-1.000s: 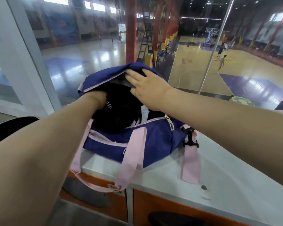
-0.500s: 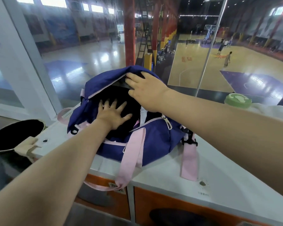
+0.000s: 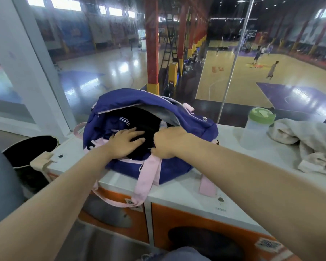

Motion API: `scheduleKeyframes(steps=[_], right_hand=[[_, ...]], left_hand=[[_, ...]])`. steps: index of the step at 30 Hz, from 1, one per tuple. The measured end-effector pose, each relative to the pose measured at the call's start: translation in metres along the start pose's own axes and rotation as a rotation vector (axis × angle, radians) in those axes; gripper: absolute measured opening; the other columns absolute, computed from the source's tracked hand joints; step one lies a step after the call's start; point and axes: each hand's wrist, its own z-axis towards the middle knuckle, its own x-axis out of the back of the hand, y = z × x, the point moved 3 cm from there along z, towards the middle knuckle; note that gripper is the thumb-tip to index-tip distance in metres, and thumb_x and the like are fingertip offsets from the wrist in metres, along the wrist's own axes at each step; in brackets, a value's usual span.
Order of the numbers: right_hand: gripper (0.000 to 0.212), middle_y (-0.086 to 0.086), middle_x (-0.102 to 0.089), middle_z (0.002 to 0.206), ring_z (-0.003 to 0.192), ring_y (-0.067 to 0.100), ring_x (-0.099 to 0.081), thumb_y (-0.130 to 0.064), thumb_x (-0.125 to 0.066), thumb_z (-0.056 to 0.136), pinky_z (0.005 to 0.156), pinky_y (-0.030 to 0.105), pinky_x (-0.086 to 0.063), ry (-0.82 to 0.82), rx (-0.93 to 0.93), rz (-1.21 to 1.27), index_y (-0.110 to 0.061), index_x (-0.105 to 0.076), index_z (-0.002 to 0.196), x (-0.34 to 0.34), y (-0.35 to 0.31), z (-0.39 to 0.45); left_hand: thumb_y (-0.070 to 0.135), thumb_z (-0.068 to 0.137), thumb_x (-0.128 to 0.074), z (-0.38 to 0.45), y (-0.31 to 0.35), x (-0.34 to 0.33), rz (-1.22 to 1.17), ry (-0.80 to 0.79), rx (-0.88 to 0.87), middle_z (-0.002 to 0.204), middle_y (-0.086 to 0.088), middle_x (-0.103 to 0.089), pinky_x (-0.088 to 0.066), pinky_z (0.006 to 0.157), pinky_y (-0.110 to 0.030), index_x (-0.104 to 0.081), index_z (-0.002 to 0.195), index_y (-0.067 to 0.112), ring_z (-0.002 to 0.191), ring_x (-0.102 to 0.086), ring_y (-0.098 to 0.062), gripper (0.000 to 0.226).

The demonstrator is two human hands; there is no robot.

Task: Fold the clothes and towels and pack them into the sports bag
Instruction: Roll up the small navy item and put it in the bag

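Your right hand has dropped from the top flap to the near rim of the sports bag, fingers curled shut on the fabric by the pink strap. Your left hand lies flat, fingers spread, on the dark clothing inside. A crumpled towel waits on the white counter, beside the green-lidded bottle.

Two bare forearms, sleeveless to the frame's edge

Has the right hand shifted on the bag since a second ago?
Yes. The right hand left the bag's far flap and came toward the person, now gripping the near edge by the pink strap.
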Motion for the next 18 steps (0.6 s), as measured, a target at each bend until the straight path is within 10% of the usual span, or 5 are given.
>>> scheduleKeyframes(steps=[3, 7, 11, 15, 18], right_hand=[[0.028, 0.005, -0.059, 0.082, 0.079, 0.027, -0.054, -0.032, -0.055, 0.091, 0.058, 0.029, -0.037, -0.056, 0.071, 0.174, -0.012, -0.053, 0.071, 0.004, -0.003, 0.0], [0.011, -0.007, -0.049, 0.075, 0.067, 0.01, -0.042, -0.014, -0.066, 0.086, 0.055, 0.018, -0.033, -0.059, 0.329, 0.613, -0.019, -0.058, 0.08, 0.014, -0.008, -0.015], [0.009, -0.014, -0.051, 0.075, 0.068, 0.006, -0.046, -0.031, -0.065, 0.091, 0.062, 0.015, -0.036, -0.103, 0.297, 0.751, -0.024, -0.06, 0.088, 0.011, -0.002, -0.024], [0.027, -0.003, -0.049, 0.078, 0.07, 0.016, -0.043, -0.037, -0.053, 0.097, 0.069, 0.031, -0.035, -0.063, 0.277, 0.61, -0.015, -0.052, 0.08, 0.007, 0.006, -0.028], [0.025, -0.001, -0.06, 0.117, 0.101, 0.018, -0.053, -0.021, -0.049, 0.098, 0.09, 0.033, -0.041, -0.041, 0.317, 0.58, -0.018, -0.059, 0.121, 0.007, 0.001, -0.033]], left_hand=[[0.085, 0.061, -0.016, 0.005, -0.001, 0.003, 0.046, -0.19, 0.014, 0.161, -0.003, -0.018, -0.009, 0.12, -0.045, -0.033, 0.147, 0.043, 0.148, -0.015, -0.028, 0.098], [0.091, 0.055, -0.016, 0.014, 0.006, 0.01, 0.212, -0.33, -0.058, 0.163, -0.004, -0.011, -0.011, 0.119, -0.048, -0.022, 0.152, 0.035, 0.15, -0.005, -0.027, 0.112], [0.065, 0.082, -0.039, 0.009, 0.023, 0.026, 0.031, -0.376, -0.066, 0.157, 0.001, -0.027, -0.014, 0.118, -0.034, -0.032, 0.15, 0.023, 0.147, -0.019, -0.018, 0.08], [0.036, 0.095, -0.048, 0.002, -0.007, 0.056, 0.02, -0.028, -0.074, 0.113, -0.002, -0.064, -0.041, 0.095, -0.035, -0.063, 0.103, 0.019, 0.109, -0.058, -0.026, 0.024], [0.041, 0.091, -0.046, -0.015, -0.049, 0.072, 0.26, -0.133, 0.07, 0.1, -0.004, -0.063, -0.047, 0.088, -0.04, -0.052, 0.079, 0.028, 0.094, -0.058, -0.031, 0.019]])
